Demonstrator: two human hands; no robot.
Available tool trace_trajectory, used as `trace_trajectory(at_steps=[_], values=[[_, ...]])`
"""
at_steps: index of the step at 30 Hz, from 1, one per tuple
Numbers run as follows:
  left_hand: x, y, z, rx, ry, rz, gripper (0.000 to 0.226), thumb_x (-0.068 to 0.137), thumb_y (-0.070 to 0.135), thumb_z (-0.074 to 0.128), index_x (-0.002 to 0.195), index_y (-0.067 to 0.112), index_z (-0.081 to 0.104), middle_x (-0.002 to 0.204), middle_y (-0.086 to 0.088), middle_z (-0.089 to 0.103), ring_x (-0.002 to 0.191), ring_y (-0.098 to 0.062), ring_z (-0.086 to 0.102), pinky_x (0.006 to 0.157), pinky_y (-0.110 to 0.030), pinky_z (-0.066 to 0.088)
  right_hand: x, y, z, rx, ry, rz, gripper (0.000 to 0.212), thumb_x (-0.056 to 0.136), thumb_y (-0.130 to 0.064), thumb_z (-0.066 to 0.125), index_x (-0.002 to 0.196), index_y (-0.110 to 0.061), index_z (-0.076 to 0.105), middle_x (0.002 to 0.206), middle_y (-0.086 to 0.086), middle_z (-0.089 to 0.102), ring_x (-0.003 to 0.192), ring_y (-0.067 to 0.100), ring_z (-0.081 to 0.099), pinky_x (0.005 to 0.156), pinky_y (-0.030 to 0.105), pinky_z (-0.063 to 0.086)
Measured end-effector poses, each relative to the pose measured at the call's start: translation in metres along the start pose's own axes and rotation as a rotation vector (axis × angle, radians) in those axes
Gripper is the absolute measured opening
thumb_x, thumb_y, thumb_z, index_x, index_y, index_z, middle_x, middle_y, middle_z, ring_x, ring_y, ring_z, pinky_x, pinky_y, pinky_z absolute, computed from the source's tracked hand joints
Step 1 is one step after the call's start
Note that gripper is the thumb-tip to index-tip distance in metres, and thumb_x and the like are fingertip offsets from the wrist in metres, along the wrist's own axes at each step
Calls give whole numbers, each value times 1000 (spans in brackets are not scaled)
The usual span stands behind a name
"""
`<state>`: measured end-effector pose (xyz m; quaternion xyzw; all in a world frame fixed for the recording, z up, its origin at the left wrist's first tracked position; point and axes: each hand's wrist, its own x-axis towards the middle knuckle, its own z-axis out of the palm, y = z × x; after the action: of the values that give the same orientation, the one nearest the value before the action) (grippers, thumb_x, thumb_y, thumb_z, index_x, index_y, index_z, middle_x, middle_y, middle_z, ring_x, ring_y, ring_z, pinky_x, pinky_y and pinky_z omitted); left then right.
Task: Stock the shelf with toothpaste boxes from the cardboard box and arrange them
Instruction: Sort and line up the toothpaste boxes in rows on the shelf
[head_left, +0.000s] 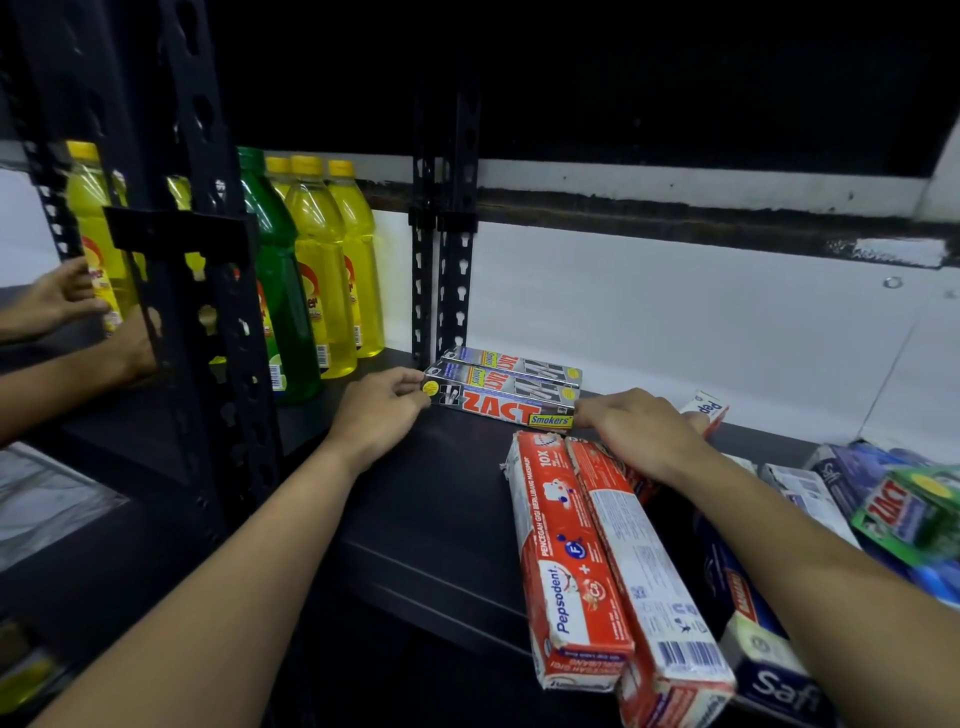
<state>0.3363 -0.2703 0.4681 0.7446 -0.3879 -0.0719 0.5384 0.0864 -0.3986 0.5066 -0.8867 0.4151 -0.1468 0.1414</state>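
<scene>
3 Zact boxes (501, 387) lie stacked at the shelf (441, 499) back by the post. Left hand (376, 410) fingers pinch the front one's left end; right hand (641, 431) rests at its right end, fingers curled, grip can't tell. 2 red Pepsodent boxes (613, 566) lie side by side near the front edge. 5 yellow bottles (317, 260) + 1 green bottle (278, 270) stand to the left.

Bare shelf (441, 483) between upright post (208, 291) and Pepsodent boxes (597, 561).
</scene>
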Motion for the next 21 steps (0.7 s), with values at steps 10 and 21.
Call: trace_trajectory(at_steps=[10,21], values=[[-1,1,-1,-2,-21,-3,37,80,16,67,117,21,71,111,8,73,106,-6,64,103,-30,46,-2,-2,-1,61,18,38,43,78,-56,31,87,-39,70,86,-19,67,89,13,59,94,53,37],[-3,2,-1,10,1,8,34,80,16,69,113,20,72,106,7,73,102,-6,65,100,-28,47,-7,-3,-3,104,26,37,38,81,-52,36,96,-43,70,94,-18,69,95,14,59,99,51,34]])
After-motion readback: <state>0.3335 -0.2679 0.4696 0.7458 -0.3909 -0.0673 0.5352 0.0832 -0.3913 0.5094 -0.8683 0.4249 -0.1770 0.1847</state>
